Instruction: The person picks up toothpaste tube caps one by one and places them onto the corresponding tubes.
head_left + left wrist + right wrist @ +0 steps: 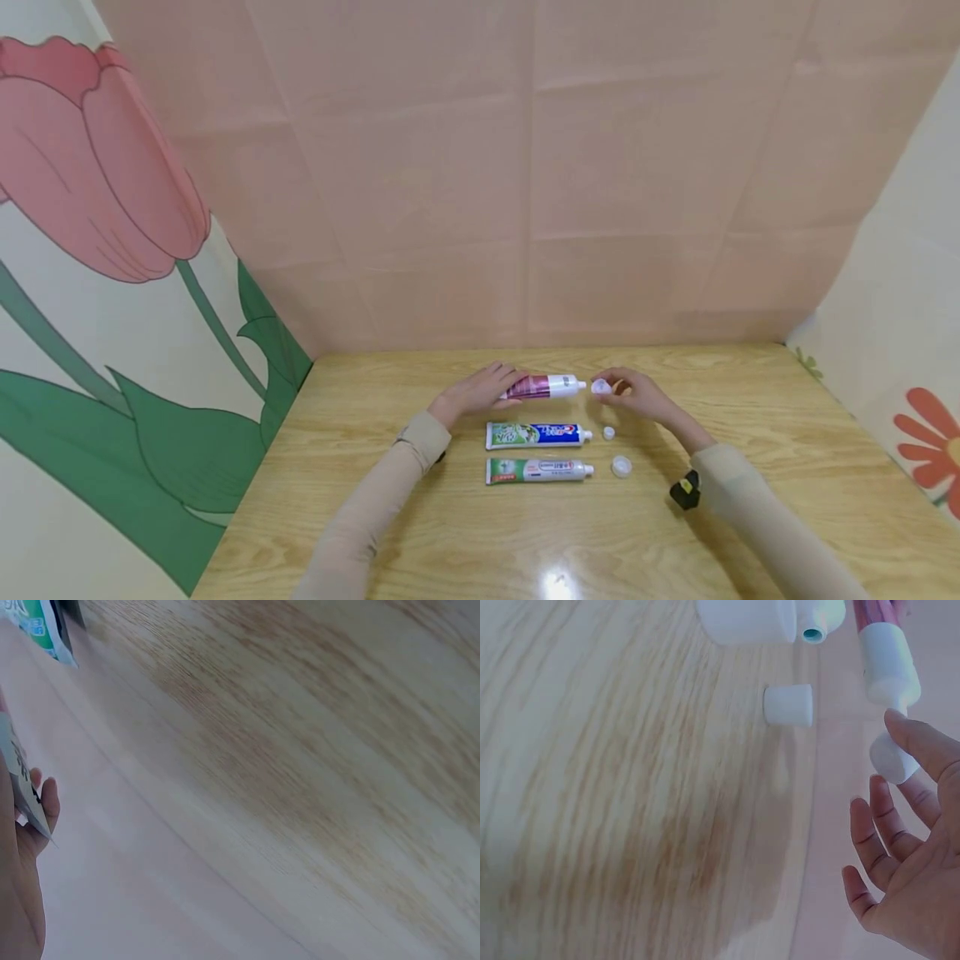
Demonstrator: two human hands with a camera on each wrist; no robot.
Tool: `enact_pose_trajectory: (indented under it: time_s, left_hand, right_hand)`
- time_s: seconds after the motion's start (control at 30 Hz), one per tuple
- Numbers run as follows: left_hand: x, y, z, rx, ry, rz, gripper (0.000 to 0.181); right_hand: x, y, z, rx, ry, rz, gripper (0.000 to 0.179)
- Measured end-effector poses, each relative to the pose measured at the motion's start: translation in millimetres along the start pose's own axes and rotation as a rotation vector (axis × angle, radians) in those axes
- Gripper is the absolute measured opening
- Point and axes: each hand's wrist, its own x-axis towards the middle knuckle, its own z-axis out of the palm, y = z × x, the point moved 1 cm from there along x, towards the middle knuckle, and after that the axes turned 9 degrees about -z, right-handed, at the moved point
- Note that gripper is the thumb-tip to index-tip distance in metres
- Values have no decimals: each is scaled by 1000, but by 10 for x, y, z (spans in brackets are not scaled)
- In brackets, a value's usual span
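Observation:
My left hand [480, 392] grips the tail end of a purple-and-white toothpaste tube [551, 386], whose bare nozzle points right. In the left wrist view, fingers curl round the tube's flat end [26, 787]. My right hand [641, 395] pinches a white cap [601, 387] between thumb and fingers, just off that nozzle. The right wrist view shows the cap [891, 759] close below the tube's nozzle, the other fingers loosely bent. Nearer lie a blue-and-green toothpaste tube [534, 434] and a green-and-silver toothpaste tube [538, 471], both uncapped, nozzles to the right.
A small white cap [609, 433] sits beside the middle tube's nozzle, and a wider white cap [621, 467] beside the nearest tube's. All rest on a wooden table [420, 533]. A pink cloth backdrop [525, 208] rises behind the table's far edge.

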Motion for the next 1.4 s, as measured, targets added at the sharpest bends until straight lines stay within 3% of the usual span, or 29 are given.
enact_pose_trajectory:
  time_s: [0.1,0.2,0.37,0.87,1.1,1.4]
  left_hand:
    - [-8,5,-14,-14,8,-1,58]
    - [-17,8,-27,-12,12,-6,58]
    - [-32,33,-52,1,14,-8,58]
    - [-66,67,-86,0,64,14,57]
    - [-79,82,-98,17,74,30,58]
    - [-108,87,-125,13,102,40,57]
  right_hand:
    - [72,-68,46,-59,28,53,27]
    - [54,-9,25,-53,-9,58,31]
    - [59,26,8,-28,-23,55,34]
    - [87,-64,21,-146,-49,42,37]
    - [124,-132,22,-116,-47,39,38]
    - [139,-162,27,-152,-40,31,38]
